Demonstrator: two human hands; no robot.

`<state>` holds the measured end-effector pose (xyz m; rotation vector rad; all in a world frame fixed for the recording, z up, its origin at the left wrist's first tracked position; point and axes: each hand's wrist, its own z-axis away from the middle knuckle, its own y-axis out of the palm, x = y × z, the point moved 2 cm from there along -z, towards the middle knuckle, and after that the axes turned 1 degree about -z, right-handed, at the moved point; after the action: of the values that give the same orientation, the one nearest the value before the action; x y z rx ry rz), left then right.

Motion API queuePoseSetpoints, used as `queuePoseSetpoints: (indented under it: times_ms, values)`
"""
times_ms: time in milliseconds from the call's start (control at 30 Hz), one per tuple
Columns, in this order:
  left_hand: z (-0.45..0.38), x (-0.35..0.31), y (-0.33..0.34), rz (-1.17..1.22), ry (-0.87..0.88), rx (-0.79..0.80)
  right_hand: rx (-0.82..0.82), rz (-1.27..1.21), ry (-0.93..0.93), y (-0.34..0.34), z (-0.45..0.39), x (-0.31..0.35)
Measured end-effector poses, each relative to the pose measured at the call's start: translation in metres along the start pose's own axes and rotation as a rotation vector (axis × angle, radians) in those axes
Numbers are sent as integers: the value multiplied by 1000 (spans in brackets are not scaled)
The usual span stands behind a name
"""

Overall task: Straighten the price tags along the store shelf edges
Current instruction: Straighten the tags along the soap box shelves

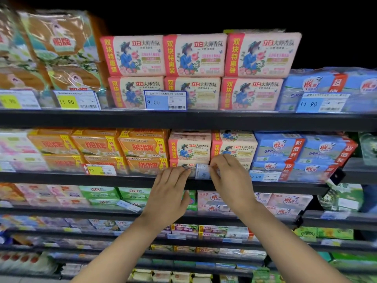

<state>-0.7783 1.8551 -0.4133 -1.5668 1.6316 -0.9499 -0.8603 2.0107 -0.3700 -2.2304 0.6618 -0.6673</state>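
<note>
A blue and white price tag [202, 171] stands on the front edge of the second shelf [61, 177], turned so its print runs sideways. My left hand [170, 190] pinches its left edge and my right hand [228, 174] pinches its right edge. Both hands hide part of the tag. On the same edge a yellow tag [101, 170] sits to the left, slightly tilted, and a blue tag [265, 176] sits to the right. The top shelf edge carries a blue 9.00 tag [165, 100], a yellow 11.90 tag [76, 100] and a blue 11.90 tag [324, 103].
Pink soap packs [195, 55] are stacked on the top shelf and behind the held tag. Orange packs [98, 146] lie to the left, blue packs [302, 152] to the right. A tilted tag [128, 205] leans on the third shelf edge. Lower shelves hold several more products.
</note>
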Motion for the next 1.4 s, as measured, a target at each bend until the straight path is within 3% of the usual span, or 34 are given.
queuePoseSetpoints:
  times_ms: [167,400,733,1400]
  values:
    - [0,1,-2,18,14,10,1,-97,-31,-7,0,3]
    - [-4,-5,0,41,38,10,-13,-241,94,-19,13,-22]
    - [-15,-17,-3,75,19,-28,-62,-253,112,-43,21,-37]
    - [-8,-23,0,31,2,-66,94,-251,107,-35,23,-36]
